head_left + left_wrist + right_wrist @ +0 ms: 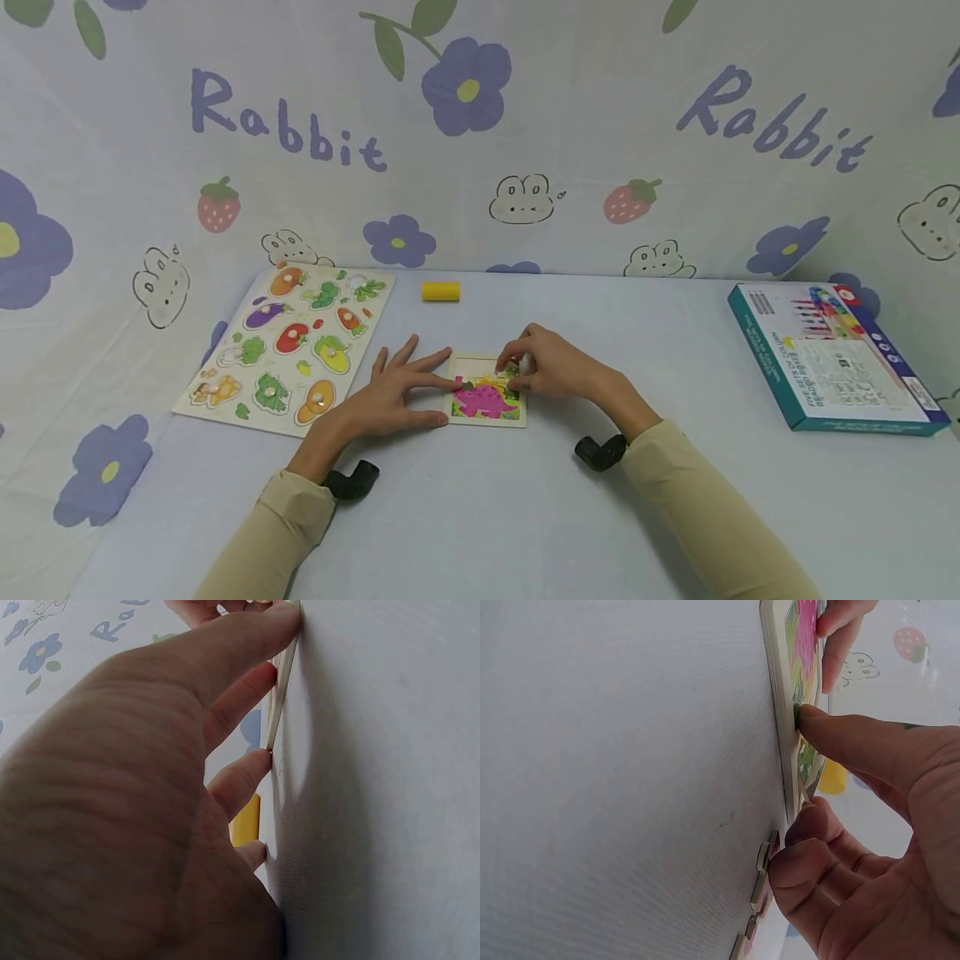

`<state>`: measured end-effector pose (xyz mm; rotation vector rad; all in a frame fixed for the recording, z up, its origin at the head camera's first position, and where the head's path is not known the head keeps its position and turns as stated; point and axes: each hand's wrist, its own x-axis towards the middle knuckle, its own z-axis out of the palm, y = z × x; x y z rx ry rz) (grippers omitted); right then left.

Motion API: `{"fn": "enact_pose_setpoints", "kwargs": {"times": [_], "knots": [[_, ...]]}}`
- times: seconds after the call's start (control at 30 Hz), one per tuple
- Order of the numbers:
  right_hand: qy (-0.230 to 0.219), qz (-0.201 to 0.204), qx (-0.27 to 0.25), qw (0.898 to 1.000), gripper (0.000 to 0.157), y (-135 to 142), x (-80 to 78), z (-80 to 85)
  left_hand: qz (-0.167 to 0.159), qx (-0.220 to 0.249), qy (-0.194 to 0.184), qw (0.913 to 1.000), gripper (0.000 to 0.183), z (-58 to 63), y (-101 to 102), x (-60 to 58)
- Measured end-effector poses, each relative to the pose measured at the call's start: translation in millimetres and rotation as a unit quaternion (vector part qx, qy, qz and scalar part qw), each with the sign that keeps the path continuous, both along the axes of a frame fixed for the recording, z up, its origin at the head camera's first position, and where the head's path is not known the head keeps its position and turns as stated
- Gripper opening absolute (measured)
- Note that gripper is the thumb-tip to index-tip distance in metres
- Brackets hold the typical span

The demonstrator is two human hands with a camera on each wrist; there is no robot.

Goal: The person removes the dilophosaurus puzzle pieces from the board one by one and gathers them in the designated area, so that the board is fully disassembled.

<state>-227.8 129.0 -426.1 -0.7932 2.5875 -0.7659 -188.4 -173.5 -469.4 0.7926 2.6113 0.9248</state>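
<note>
Right of the vegetable board, at centre: wooden puzzle frame, judged past halfway. Bare wood along upper left, left to fill; pink dinosaur largely assembled below. Farther right, loose pieces on the table near right fingertips; count unclear.

Left hand: spread, near-straight; thumb and index against frame's left edge, apparently bracing. Right hand: curled over upper right corner, apparently pinching a green-patterned piece, thumb to fingertips. Cannot tell if seated.
</note>
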Motion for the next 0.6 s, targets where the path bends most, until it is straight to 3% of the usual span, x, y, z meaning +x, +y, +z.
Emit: {"fn": "enact_pose_setpoints", "kwargs": {"times": [0.33,0.6], "knots": [[0.002,-0.002,-0.001,1.000,0.022,0.7,0.4,-2.8,-0.002,0.004,0.001,1.0000,0.051,-1.9,-1.1,-0.4],[0.017,-0.002,0.009,1.000,0.033,0.8,1.0,-1.1,-0.002,0.006,-0.002,1.0000,0.051,-0.4,-0.5,-0.1]]}}
